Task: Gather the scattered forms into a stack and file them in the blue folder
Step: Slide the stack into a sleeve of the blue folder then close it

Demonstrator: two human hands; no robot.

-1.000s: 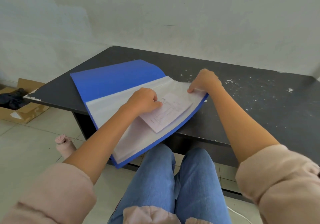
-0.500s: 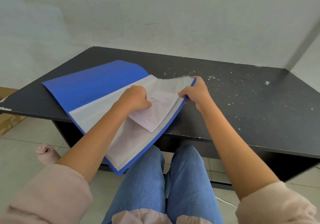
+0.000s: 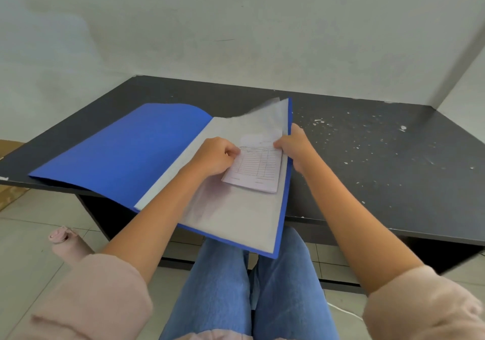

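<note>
1. Small white printed forms (image 3: 256, 170), stacked, lying on a translucent plastic sleeve page (image 3: 236, 213) of the open blue plastic folder (image 3: 126, 153); upper edge tucked under a lifted sleeve sheet (image 3: 273, 119).
2. Left hand (image 3: 214, 157) closed, pinching the forms' left edge.
3. Right hand (image 3: 295, 146) gripping the lifted sheet and the folder's right edge.
4. Folder overhanging the near edge of the black paint-flecked table (image 3: 380, 156), above blue-jeaned knees (image 3: 223, 287).
5. Pink bottle (image 3: 67, 244) on the tiled floor, left; cardboard (image 3: 9, 145) beyond.
</note>
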